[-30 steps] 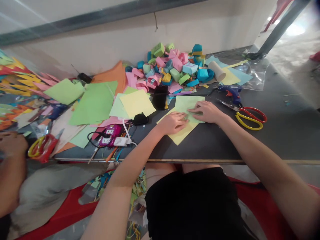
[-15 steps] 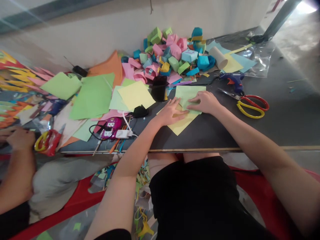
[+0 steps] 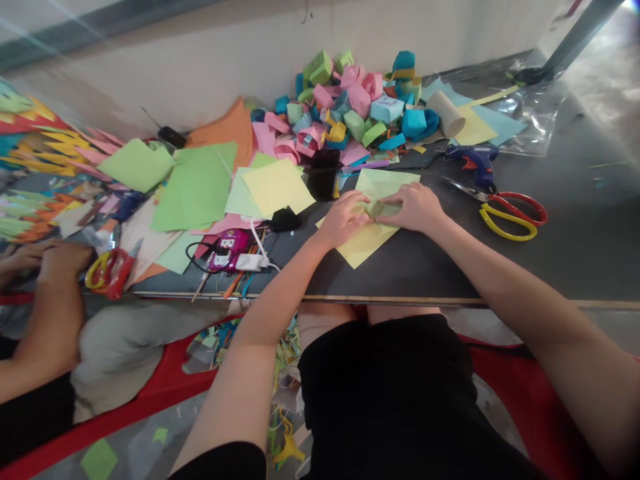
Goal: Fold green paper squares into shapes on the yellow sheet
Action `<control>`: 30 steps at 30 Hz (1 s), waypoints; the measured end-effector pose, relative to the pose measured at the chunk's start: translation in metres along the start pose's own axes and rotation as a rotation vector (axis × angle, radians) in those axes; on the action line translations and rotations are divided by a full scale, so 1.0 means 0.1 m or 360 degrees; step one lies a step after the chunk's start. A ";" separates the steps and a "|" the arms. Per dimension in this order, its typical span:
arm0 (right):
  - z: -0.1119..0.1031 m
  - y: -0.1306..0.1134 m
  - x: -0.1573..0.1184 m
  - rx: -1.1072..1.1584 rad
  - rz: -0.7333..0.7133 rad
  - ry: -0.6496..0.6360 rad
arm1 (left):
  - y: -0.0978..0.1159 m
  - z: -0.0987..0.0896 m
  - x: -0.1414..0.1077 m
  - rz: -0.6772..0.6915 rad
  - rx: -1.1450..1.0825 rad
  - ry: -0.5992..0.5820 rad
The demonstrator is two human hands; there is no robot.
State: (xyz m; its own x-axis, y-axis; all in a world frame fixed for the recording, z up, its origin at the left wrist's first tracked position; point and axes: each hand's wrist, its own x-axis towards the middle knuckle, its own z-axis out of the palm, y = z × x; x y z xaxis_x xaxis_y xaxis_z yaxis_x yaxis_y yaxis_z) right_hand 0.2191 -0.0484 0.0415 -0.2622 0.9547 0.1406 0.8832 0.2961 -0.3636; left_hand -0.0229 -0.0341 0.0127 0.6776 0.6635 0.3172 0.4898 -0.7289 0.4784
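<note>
Pale green paper [image 3: 387,179] lies partly folded over a yellow sheet [image 3: 361,250] near the table's front edge. My left hand [image 3: 343,220] rests on the left side of the papers, its fingers pinching at the green paper's fold. From the right, my right hand [image 3: 414,207] holds the same paper between thumb and fingers. The fingertips of both hands are close together near the middle, and the fold between them is partly hidden.
Red and yellow scissors [image 3: 513,215] and a blue glue gun [image 3: 477,161] lie to the right. Folded paper pieces [image 3: 350,110] are heaped behind. Left are green sheets [image 3: 195,187], a pink power strip [image 3: 229,250] and a co-worker's hands [image 3: 60,257].
My fingers have drawn closer together at the green paper's fold, and its near edge has lifted or curled. The view has shifted slightly, and the co-worker's hands show more.
</note>
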 end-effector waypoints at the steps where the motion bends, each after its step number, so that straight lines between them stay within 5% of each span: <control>1: 0.00 0.00 0.00 -0.0006 -0.0013 -0.0005 | -0.01 0.00 0.00 -0.0033 0.0000 -0.0003; 16: 0.05 0.05 0.02 0.0058 -0.0019 0.0023 | 0.11 -0.05 0.02 -0.0181 0.0301 -0.0058; 30: 0.11 0.11 0.06 0.0078 -0.0005 0.0040 | -0.22 -0.06 0.06 -0.0386 0.0399 0.0104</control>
State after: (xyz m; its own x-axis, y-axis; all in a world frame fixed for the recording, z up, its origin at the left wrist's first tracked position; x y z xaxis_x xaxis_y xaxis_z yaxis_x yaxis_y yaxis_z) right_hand 0.2230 -0.0393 0.0278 -0.2545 0.9530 0.1646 0.8621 0.3006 -0.4079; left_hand -0.0328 -0.0127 0.0094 0.4928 0.8257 0.2745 0.7570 -0.5623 0.3328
